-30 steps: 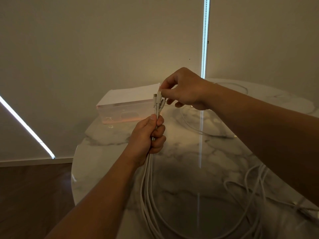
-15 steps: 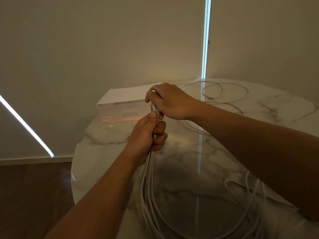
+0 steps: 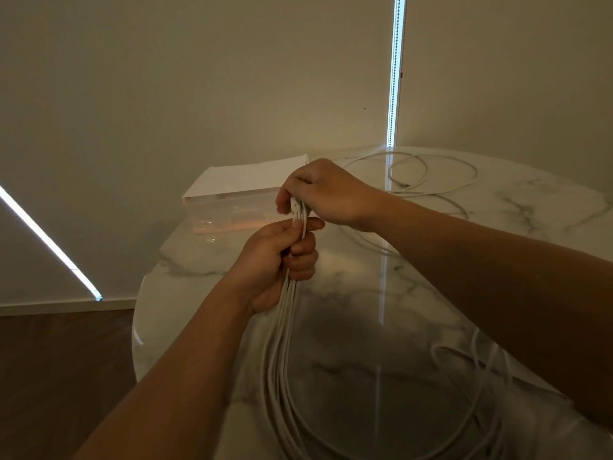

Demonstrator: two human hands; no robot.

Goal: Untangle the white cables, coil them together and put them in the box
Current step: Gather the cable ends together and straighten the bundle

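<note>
Since a second ago, the right hand (image 3: 326, 194) has been lowered over the plug ends of the white cables (image 3: 282, 330), which are now pinched between its curled fingers and thumb. The thin, smooth white strands are gathered into one bundle, clenched in the left hand (image 3: 273, 260) just below, and are draped in loops on the marble table (image 3: 358, 303). The clear box (image 3: 229, 212) is seen behind the hands.

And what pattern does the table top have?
The table top is white marble with grey veins; the head view shows it.
</note>
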